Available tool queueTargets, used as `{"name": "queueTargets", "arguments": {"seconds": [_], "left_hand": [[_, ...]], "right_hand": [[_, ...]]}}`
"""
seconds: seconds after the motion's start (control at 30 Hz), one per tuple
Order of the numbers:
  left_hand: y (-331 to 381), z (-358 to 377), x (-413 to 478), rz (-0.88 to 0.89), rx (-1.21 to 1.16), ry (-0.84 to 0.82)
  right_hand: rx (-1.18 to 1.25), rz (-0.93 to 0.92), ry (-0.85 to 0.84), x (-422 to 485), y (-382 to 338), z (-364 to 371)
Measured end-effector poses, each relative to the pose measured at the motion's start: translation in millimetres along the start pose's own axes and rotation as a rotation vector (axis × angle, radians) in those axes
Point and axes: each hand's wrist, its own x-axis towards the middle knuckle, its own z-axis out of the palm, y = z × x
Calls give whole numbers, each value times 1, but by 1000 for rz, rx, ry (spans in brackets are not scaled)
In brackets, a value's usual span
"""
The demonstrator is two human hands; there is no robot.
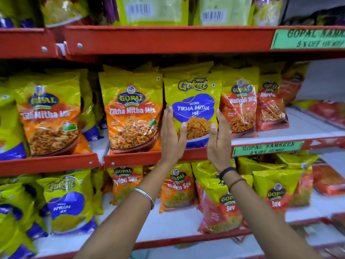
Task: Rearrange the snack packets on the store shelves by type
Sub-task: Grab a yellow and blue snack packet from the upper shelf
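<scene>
Gokul packet [193,109] upright on middle shelf [130,158], between Gopal packets [132,113].

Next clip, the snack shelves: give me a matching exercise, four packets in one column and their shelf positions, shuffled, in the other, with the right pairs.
Packets
1. Gokul Tikha Mitha Mix packet
2. Gopal Tikha Mitha Mix packet
3. Gokul Nylon Sev packet
4. Gopal Sev packet

Positions
A. Lower shelf, far left, yellow and blue
B. Middle shelf, held between the left hand and right hand
C. Lower shelf, below the right wrist, red and yellow
D. Middle shelf, just left of the held packet, orange

Pairs: 1-B, 2-D, 3-A, 4-C
</scene>
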Motion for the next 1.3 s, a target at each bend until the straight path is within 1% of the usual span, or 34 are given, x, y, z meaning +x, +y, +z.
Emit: {"name": "queueTargets", "arguments": {"seconds": [0.07,0.13,0.2,0.3,0.4,0.5,0.63,0.77,0.9,0.97,1.1,1.3], "left_hand": [[-6,6,1,-111,-32,-51],[-12,11,1,-232,-73,-125],[-14,11,4,-318,-125,-152],[-22,9,14,-364,-156,-171],[-25,3,20,-368,-142,-209],[-21,-4,17,-380,-187,-200],[-13,-22,5,-333,-266,-111],[12,-53,-1,-239,-345,1],[26,-91,-13,-174,-317,40],[23,-111,-28,-186,-264,34],[-2,-153,-79,-282,-217,-2],[-54,-195,-146,-458,-42,-119]], "right_hand": [[-1,101,-13,5,11,3],[16,239,-110,10,21,9],[45,337,-174,18,28,10],[111,369,-200,32,44,8],[131,434,-226,37,51,4],[157,408,-206,35,48,-1],[309,321,-148,26,29,-8],[404,231,-90,17,-12,-12],[406,160,-46,-1,-51,-13],[401,173,-60,-17,-60,-9],[358,253,-177,-71,-63,14],[262,445,-310,-153,-43,54]]}}
